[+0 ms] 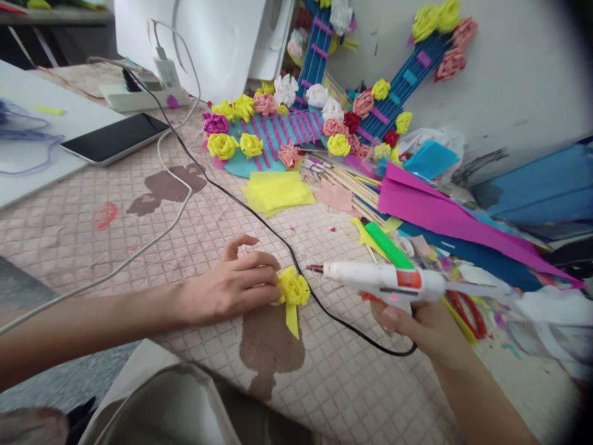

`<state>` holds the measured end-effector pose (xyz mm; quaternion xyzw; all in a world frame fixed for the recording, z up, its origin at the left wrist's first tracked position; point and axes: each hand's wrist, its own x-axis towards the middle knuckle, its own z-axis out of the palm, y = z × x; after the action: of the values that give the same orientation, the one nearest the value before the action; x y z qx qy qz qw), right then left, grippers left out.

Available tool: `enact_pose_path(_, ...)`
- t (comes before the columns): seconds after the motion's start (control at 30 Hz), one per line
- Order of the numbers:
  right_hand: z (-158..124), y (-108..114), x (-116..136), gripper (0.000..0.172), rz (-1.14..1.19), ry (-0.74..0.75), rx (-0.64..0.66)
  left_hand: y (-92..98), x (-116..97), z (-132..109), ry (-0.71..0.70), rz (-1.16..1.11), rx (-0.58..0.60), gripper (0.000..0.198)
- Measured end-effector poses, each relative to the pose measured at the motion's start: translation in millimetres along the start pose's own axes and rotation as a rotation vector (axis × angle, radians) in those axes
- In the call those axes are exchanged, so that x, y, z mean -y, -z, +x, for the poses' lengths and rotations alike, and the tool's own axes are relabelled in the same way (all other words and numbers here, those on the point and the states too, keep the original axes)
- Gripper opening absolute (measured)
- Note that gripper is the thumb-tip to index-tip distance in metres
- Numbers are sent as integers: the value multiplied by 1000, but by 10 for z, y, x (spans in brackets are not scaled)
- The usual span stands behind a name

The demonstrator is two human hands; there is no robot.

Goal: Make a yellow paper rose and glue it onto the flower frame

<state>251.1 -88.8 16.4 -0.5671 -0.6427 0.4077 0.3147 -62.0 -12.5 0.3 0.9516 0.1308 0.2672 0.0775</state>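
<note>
the left hand (245,281) pinched a yellow flower (293,286) by its side, above the cloth (352,389); the right hand (424,327) gripped a glue gun (370,279), nozzle near the flower, across the black cable (393,354).

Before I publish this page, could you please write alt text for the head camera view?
A person's right hand holds a white glue gun, its dark nozzle pointing toward a yellow flower at the fingertips of the left hand. A black cord crosses the grid-patterned cloth; beyond lie yellow sheets and flower-trimmed blue decorations.
</note>
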Motion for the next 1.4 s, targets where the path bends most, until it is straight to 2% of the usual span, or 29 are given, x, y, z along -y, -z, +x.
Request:
enact_pose_path(0.1,7,-43,163,16,-172,154,107,3,7,1,5,12,-5,27)
enact_pose_path(0.17,35,-87,264,16,-207,193,201,1,12,-1,-1,16,-12,27)
enact_pose_path(0.27,60,-137,332,16,-239,213,256,-7,16,-5,-17,17,-28,26)
enact_pose_path(0.5,40,-146,323,21,-309,203,265,-1,-2,-3,12,41,-26,19)
enact_pose_path(0.67,47,-141,324,22,-375,217,257,-3,-2,16,15,35,-30,21)
enact_pose_path(1.07,55,-113,305,26,-441,225,261,-86,22,11,64,-39,-38,9)
enact_pose_path(1.4,93,-66,257,25,-449,247,250,-61,71,78,102,-158,22,7)
